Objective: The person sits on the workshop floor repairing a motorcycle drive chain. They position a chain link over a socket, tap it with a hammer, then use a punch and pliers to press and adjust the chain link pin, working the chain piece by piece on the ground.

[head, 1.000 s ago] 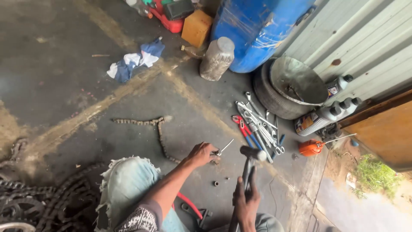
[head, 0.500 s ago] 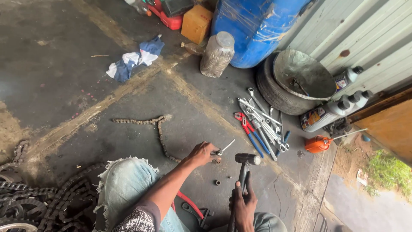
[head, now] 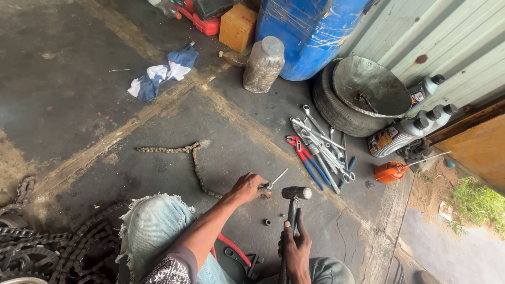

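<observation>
— What are the hands on?

— The left hand (head: 246, 188) is closed around a thin metal punch (head: 277, 178), holding it slanted at the near end of a chain (head: 195, 167) lying on the concrete floor (head: 79, 79). The right hand (head: 294, 247) grips the handle of a hammer (head: 292, 206); its head sits just beside the punch, slightly to the right.

— And the chain itself?

— It runs from the left hand away across the floor, then bends left. A small nut (head: 268, 222) lies on the floor between the two hands.

— What's around them?

— Right of the hammer, a heap of wrenches (head: 321, 142) with red pliers (head: 295, 146) at its edge. Beyond, a metal bowl (head: 371, 92) on a tyre (head: 329, 108), oil bottles (head: 407, 131), an orange oil can (head: 389, 172). Farther back stand a plastic jar (head: 264, 64), a blue drum (head: 310, 31) and a yellow box (head: 238, 27). A rag (head: 163, 71) lies to the left, and heavy chains (head: 47, 247) are piled by the person's knee (head: 152, 226).
</observation>
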